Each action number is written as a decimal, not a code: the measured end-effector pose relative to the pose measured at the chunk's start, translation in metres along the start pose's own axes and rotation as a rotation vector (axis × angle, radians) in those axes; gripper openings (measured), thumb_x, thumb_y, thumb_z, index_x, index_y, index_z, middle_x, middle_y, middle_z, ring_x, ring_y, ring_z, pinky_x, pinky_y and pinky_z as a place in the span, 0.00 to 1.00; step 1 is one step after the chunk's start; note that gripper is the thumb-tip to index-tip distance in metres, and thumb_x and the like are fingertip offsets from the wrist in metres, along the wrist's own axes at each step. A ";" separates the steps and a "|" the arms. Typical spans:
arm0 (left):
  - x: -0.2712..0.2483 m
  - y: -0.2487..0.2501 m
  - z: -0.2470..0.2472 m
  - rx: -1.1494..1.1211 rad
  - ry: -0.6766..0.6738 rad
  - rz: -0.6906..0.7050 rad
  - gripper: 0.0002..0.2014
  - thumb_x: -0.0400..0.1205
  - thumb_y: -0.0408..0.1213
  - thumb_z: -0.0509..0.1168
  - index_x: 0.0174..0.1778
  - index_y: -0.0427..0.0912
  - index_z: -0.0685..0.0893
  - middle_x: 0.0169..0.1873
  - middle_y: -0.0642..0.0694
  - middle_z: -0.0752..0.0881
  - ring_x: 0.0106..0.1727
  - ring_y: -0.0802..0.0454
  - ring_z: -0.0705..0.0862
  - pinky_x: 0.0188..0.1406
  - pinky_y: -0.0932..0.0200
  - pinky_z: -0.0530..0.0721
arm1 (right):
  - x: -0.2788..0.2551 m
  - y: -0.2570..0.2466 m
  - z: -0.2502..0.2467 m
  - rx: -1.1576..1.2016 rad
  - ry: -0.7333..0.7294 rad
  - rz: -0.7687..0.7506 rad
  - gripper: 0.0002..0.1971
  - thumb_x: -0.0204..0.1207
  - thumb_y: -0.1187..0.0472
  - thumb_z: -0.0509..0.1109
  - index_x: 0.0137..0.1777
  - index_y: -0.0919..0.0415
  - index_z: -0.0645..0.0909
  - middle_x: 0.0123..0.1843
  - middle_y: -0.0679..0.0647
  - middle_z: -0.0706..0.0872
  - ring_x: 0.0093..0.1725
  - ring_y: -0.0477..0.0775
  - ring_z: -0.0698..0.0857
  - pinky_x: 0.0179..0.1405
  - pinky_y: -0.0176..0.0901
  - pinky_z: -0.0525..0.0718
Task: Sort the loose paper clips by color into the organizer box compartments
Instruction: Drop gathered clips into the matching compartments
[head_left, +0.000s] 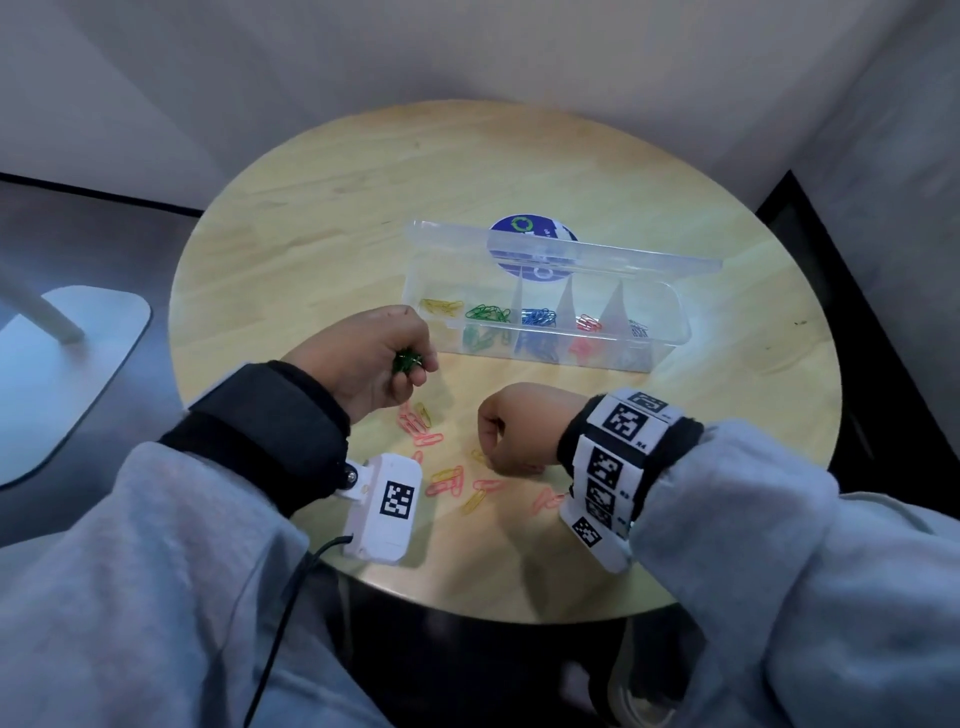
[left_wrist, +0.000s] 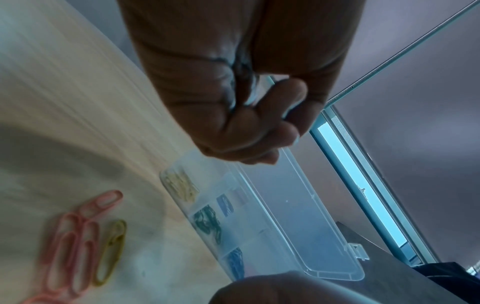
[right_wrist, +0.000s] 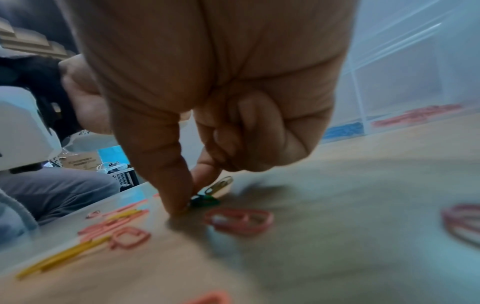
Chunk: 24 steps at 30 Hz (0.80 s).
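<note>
A clear organizer box (head_left: 670, 332) stands on the round wooden table (head_left: 311, 234), holding yellow (head_left: 441, 306), green (head_left: 487, 313), blue (head_left: 538, 317), red (head_left: 588, 323) and silver clips (head_left: 638, 328) in separate compartments. My left hand (head_left: 358, 358) hovers left of the box, fingers curled round a bunch of green clips (head_left: 406, 362). My right hand (head_left: 519, 426) is down on the table, and its thumb and forefinger (right_wrist: 192, 197) pinch a green clip (right_wrist: 206, 201). Loose pink clips (head_left: 428, 439) and yellow clips (head_left: 472, 501) lie between the hands.
The box's clear lid (head_left: 571, 254) stands open at the back, in front of a blue round sticker (head_left: 532, 231). The table's near edge runs just below my wrists. A white chair base (head_left: 67, 374) is on the floor to the left, and walls close in behind.
</note>
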<state>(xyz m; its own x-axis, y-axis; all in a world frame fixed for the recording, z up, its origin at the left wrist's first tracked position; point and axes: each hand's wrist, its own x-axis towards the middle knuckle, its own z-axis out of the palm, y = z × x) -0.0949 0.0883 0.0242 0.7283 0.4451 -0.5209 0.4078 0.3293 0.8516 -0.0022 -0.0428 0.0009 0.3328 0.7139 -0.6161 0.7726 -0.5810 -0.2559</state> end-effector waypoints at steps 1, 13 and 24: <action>0.000 0.000 0.000 -0.007 0.007 0.001 0.15 0.77 0.23 0.54 0.25 0.42 0.68 0.28 0.43 0.77 0.18 0.58 0.72 0.13 0.72 0.66 | 0.000 0.001 0.001 0.016 0.013 0.006 0.07 0.71 0.68 0.63 0.45 0.57 0.79 0.30 0.48 0.76 0.34 0.52 0.77 0.27 0.38 0.73; -0.002 0.003 0.002 0.003 0.099 0.048 0.17 0.73 0.20 0.54 0.22 0.44 0.63 0.26 0.45 0.73 0.20 0.56 0.67 0.13 0.71 0.60 | -0.001 0.011 0.000 0.071 0.050 0.038 0.08 0.68 0.69 0.68 0.41 0.55 0.81 0.29 0.45 0.77 0.30 0.46 0.75 0.28 0.36 0.74; 0.000 0.002 0.007 -0.018 0.075 -0.039 0.13 0.76 0.25 0.54 0.28 0.43 0.67 0.27 0.47 0.71 0.19 0.58 0.67 0.13 0.71 0.61 | -0.006 0.029 -0.003 0.204 0.100 0.080 0.09 0.68 0.65 0.71 0.42 0.49 0.79 0.37 0.44 0.76 0.36 0.46 0.76 0.29 0.38 0.73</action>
<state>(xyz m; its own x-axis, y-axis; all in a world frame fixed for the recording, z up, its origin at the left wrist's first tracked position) -0.0901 0.0828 0.0262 0.6683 0.4924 -0.5576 0.4252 0.3621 0.8295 0.0196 -0.0627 0.0001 0.4484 0.6916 -0.5663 0.6195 -0.6971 -0.3608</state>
